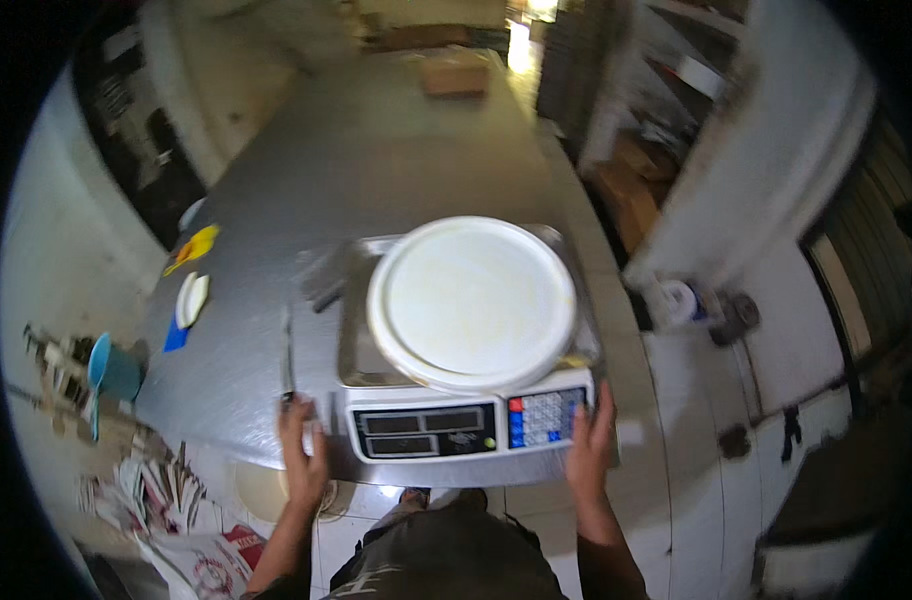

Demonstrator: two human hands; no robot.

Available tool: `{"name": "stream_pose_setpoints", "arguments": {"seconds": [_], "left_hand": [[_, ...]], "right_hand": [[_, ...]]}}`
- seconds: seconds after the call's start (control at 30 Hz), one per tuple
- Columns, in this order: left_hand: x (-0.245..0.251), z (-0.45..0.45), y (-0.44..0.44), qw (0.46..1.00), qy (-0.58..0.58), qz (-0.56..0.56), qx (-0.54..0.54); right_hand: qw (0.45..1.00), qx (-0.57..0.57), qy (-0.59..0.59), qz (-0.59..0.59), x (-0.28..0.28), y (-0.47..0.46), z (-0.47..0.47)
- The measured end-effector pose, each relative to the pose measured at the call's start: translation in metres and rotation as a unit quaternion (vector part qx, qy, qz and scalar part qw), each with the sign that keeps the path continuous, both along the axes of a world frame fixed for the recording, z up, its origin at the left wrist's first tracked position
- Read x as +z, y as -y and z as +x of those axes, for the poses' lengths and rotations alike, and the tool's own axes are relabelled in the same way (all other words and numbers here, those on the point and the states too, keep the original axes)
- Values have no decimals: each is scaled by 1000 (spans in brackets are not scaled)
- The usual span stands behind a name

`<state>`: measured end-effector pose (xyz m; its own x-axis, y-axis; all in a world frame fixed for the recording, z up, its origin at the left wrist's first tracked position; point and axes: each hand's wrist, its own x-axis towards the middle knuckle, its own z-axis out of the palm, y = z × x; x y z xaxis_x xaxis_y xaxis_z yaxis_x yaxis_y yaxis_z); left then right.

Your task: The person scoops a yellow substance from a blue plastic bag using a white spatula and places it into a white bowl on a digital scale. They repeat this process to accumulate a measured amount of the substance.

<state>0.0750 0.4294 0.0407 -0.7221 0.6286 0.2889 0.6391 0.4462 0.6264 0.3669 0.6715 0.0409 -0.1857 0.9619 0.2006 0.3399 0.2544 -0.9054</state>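
Observation:
A white digital weighing scale (426, 427) with a display panel and keypad stands at the table's near edge. On its metal pan (358, 352) lies a round white plastic lid (471, 300), which hides whatever is beneath it. My right hand (592, 442) grips the scale's right front corner, thumb by the keypad and fingers along the side. Left of the scale, my left hand (304, 454) is at the dark handle of a knife (288, 356). Blur hides whether its fingers close around that handle. The blade points away from me.
The metal table (396, 157) carries clear plastic (324, 274), a yellow item (194, 246), a pale object (192, 300) on something blue, and a cardboard box (456, 73) at its far end. A light-blue plastic dipper (114, 367) hangs left. Below are a bucket (259, 491) and sack (200, 562).

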Motion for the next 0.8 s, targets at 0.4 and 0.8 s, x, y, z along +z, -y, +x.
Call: {"name": "stream_pose_setpoints", "arguments": {"seconds": [0.4, 0.8], "left_hand": [[21, 30, -27, 941, 322, 103, 23], [83, 22, -63, 839, -290, 302, -348]], "right_hand": [[1000, -1, 18, -8, -30, 4, 16], [973, -174, 152, -14, -42, 149, 84]]}}
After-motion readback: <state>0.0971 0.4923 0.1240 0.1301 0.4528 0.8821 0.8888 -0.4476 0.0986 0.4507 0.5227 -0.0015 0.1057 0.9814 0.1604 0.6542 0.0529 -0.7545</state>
